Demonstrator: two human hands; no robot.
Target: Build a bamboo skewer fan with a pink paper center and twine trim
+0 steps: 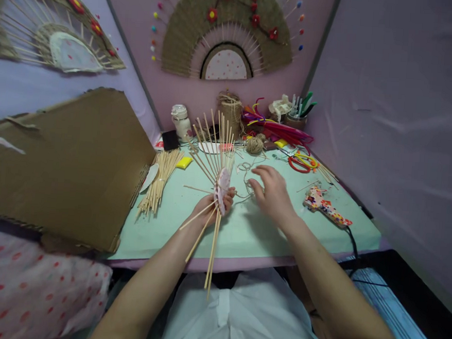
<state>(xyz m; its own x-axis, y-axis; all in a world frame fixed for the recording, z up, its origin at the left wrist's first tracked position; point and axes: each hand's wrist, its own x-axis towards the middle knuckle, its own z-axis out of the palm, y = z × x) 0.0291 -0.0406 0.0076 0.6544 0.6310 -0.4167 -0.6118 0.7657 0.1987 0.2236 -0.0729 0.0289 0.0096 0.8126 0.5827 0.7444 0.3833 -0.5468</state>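
My left hand (207,209) is closed around the base of a stick fan (222,187), a small spotted cloth piece with thin wooden sticks spreading out from it. The fan is held tilted above the table, its sticks pointing up, left and down toward me. To the right of it, my right hand (273,193) hovers with fingers apart and slightly curled, and I see nothing in them. Loose twine (245,166) lies on the table between the hands and runs toward the fan's base. Part of my left fingers is hidden behind the cloth piece.
A bundle of sticks (159,183) lies left, beside a cardboard sheet (67,163). At right rest a patterned glue gun (326,206) with its cord and red-handled scissors (299,165). Behind stand a white jar (181,122), a twine spool (230,113) and pipe cleaners (279,129).
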